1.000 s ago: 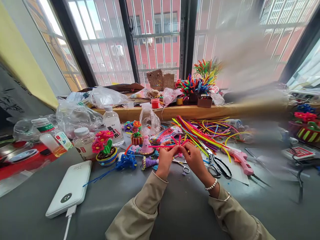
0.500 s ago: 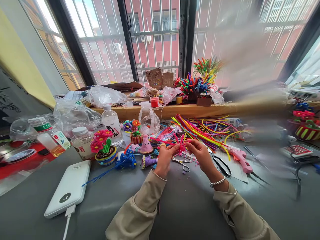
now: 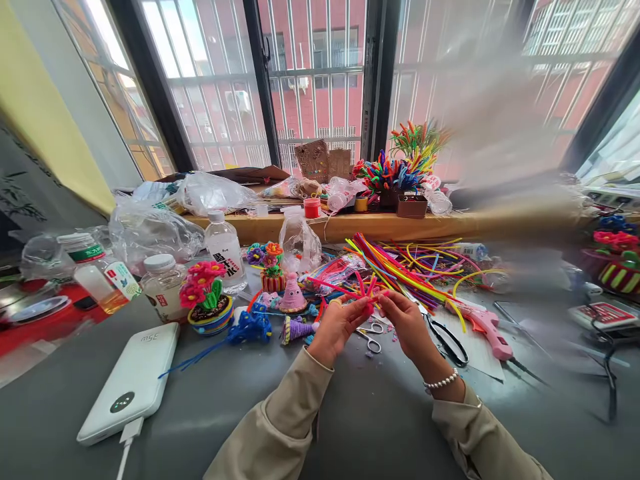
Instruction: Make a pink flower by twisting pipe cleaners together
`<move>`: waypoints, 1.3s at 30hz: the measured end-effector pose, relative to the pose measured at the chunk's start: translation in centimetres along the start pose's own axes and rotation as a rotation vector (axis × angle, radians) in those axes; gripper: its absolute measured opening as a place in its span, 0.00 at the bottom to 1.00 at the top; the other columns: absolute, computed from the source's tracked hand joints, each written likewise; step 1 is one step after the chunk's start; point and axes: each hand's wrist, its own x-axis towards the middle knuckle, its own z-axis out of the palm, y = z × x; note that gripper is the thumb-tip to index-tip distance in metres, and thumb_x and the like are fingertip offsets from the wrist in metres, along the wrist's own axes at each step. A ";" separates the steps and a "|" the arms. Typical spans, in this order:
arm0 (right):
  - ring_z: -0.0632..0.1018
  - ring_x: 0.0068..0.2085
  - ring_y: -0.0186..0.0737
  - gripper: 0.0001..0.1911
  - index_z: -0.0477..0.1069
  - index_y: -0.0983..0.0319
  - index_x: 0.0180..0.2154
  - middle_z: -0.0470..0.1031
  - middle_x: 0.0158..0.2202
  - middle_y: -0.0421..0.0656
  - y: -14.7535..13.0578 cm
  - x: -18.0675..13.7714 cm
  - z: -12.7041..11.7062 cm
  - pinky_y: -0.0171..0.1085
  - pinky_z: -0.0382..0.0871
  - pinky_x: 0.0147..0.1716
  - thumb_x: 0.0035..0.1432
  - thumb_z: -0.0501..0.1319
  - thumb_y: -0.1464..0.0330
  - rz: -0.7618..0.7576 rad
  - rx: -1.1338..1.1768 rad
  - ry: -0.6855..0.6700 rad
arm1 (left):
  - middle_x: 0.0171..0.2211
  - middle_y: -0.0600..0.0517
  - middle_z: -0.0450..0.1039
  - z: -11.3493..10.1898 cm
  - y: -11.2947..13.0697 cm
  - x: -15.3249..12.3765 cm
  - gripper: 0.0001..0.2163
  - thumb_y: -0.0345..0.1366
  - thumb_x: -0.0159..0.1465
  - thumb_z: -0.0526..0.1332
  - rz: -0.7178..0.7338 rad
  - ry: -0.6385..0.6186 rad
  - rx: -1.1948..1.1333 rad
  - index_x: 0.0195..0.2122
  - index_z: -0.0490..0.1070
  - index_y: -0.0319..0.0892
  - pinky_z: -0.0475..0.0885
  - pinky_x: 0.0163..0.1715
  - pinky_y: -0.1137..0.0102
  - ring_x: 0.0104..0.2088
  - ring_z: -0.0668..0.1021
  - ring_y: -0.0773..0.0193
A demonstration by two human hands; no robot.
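Note:
Pink pipe cleaners (image 3: 369, 288), joined in a spoked bunch, are held between my two hands above the table. My left hand (image 3: 341, 325) pinches the bunch from the left, and one long strand sticks out past it. My right hand (image 3: 403, 323) has its fingertips closed on the other side of the same bunch; the exact grip is partly hidden. Just below lie small silver scissors (image 3: 371, 341). Behind my hands spreads a heap of loose colourful pipe cleaners (image 3: 395, 267). A purple cone-shaped piece (image 3: 295, 329) rests left of my left hand.
A white power bank (image 3: 131, 373) with a cable lies at the left. Near it stand a potted pink flower (image 3: 206, 297) and bottles (image 3: 224, 253). To the right are black-handled scissors (image 3: 453, 343) and a pink glue gun (image 3: 493, 333) with its cord.
My hands have shifted slightly right and down in the view, along with the scene. My right fingers have closed in nearer to the bunch's centre, and its strands stand at a different angle.

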 end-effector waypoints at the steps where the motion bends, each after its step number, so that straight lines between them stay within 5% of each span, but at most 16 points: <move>1: 0.62 0.23 0.27 0.08 0.71 0.60 0.24 0.64 0.22 0.35 0.0 0.0 -0.1 0.31 0.57 0.26 0.44 0.63 0.62 0.006 0.019 0.003 | 0.27 0.49 0.74 0.1 0.1 -0.1 0.09 0.25 0.49 0.63 -0.009 -0.007 -0.006 0.31 0.65 0.34 0.71 0.29 0.78 0.25 0.75 0.71; 10: 0.63 0.23 0.28 0.11 0.71 0.60 0.26 0.66 0.25 0.37 0.1 -0.1 -0.1 0.31 0.59 0.25 0.42 0.63 0.59 0.071 0.159 -0.011 | 0.27 0.49 0.74 0.3 0.2 -0.4 0.09 0.22 0.50 0.61 -0.050 -0.027 -0.068 0.31 0.63 0.34 0.71 0.31 0.79 0.26 0.76 0.72; 18: 0.64 0.25 0.31 0.14 0.66 0.62 0.22 0.62 0.21 0.37 -0.1 0.2 -1.2 0.33 0.62 0.27 0.46 0.58 0.57 0.024 -0.135 -0.173 | 0.27 0.49 0.74 0.3 0.1 -0.4 0.17 0.24 0.47 0.64 -0.024 0.016 0.029 0.35 0.59 0.36 0.71 0.31 0.75 0.24 0.76 0.70; 32: 0.73 0.30 0.35 0.11 0.66 0.60 0.33 0.71 0.29 0.41 -0.4 -1.2 -0.2 0.36 0.69 0.31 0.45 0.62 0.64 -0.233 -0.329 0.133 | 0.27 0.49 0.74 0.0 -0.5 -0.1 0.20 0.26 0.47 0.65 0.097 0.034 0.053 0.37 0.56 0.38 0.72 0.32 0.72 0.26 0.77 0.67; 39: 0.74 0.31 0.37 0.07 0.69 0.60 0.33 0.73 0.30 0.42 -0.4 -1.4 -0.4 0.38 0.70 0.33 0.50 0.57 0.66 -0.359 -0.571 0.128 | 0.26 0.49 0.74 0.4 -0.2 -0.4 0.18 0.24 0.47 0.64 0.095 0.065 0.061 0.36 0.57 0.38 0.72 0.31 0.71 0.25 0.77 0.67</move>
